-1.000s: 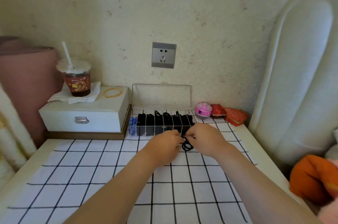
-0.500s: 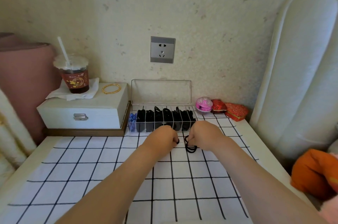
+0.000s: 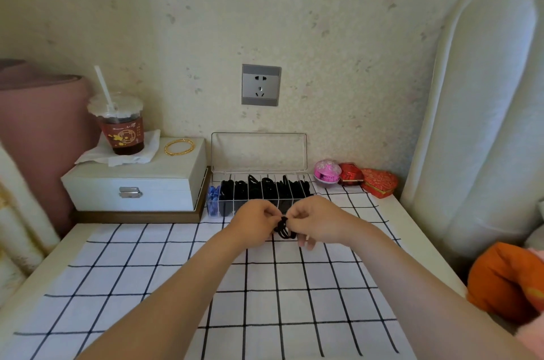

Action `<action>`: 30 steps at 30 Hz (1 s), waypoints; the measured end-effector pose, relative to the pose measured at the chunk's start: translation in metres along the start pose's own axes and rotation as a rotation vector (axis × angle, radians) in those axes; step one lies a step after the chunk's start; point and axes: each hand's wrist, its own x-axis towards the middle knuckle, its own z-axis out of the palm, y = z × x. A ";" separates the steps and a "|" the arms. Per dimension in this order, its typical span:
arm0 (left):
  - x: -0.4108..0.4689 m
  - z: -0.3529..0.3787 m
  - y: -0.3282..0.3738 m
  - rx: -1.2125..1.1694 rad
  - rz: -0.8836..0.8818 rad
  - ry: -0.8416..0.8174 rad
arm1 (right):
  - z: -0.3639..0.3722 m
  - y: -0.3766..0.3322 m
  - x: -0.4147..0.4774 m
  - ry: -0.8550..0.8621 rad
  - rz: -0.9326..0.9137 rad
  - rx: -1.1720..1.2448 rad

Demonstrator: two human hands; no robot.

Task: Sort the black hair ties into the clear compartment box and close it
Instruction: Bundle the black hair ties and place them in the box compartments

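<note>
Both hands meet just in front of the clear compartment box (image 3: 265, 174), over the checked cloth (image 3: 206, 286). Left hand (image 3: 256, 221): fingers curled, pinching the top of a bunch of black hair ties (image 3: 284, 230). Right hand (image 3: 318, 220): thumb and forefinger pinch the same bunch from the other side, remaining fingers curled downward. The bunch hangs between the two hands, near the box's front wall; cannot tell if its loops touch the cloth.

The box is open, with its lid (image 3: 259, 152) upright against the wall. Sorted black hair ties (image 3: 265, 187) fill most of the compartments, some sticking up above the dividers. The leftmost compartment holds blue items (image 3: 214, 197), too small to name.

Touching the box's left side: a white jewellery box (image 3: 138, 183) with a metal clasp, on a brown base. On top of it are a gold bangle (image 3: 179, 147) and an iced drink cup (image 3: 122, 127) with a straw, the cup standing on a napkin (image 3: 129, 153).

Just right of the box: a pink round case (image 3: 327, 172), then two red heart-shaped boxes (image 3: 379, 183) in a row along the wall. Above the box is a grey wall socket (image 3: 260, 85). Far right of the box: a white padded headboard (image 3: 485, 94), with an orange cushion (image 3: 506, 280) lower down.
</note>
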 end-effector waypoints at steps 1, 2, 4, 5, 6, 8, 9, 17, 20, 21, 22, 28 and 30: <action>0.000 -0.001 0.001 -0.150 -0.050 -0.017 | -0.001 -0.002 -0.001 -0.014 -0.006 0.122; -0.002 -0.002 0.002 -0.298 -0.093 -0.042 | -0.002 -0.004 -0.001 -0.022 -0.012 0.212; -0.004 -0.004 0.005 -0.535 -0.153 -0.120 | -0.001 -0.006 -0.002 -0.001 -0.014 0.304; -0.006 -0.006 0.006 -0.616 -0.173 -0.168 | -0.001 -0.005 -0.002 0.030 -0.004 0.323; -0.007 -0.007 0.007 -0.668 -0.188 -0.208 | 0.000 -0.004 -0.001 0.071 0.014 0.329; -0.008 -0.008 0.010 -0.715 -0.211 -0.238 | 0.002 -0.004 0.001 0.154 0.047 0.316; -0.008 -0.009 0.010 -0.730 -0.220 -0.238 | 0.003 -0.004 0.003 0.187 0.058 0.310; -0.008 -0.011 0.012 -0.871 -0.262 -0.250 | 0.005 -0.010 0.004 0.254 0.075 0.344; -0.007 -0.014 0.010 -0.872 -0.257 -0.230 | 0.002 -0.010 0.003 0.230 0.084 0.470; -0.006 -0.016 0.010 -0.884 -0.262 -0.220 | 0.000 -0.010 0.003 0.225 0.086 0.488; -0.006 -0.018 0.010 -0.887 -0.267 -0.217 | -0.002 -0.010 0.003 0.223 0.088 0.489; -0.006 -0.026 0.012 -0.803 -0.225 -0.260 | -0.005 -0.009 -0.001 0.049 0.129 0.572; -0.007 -0.029 0.013 -0.746 -0.191 -0.232 | -0.005 -0.010 -0.001 -0.005 0.118 0.623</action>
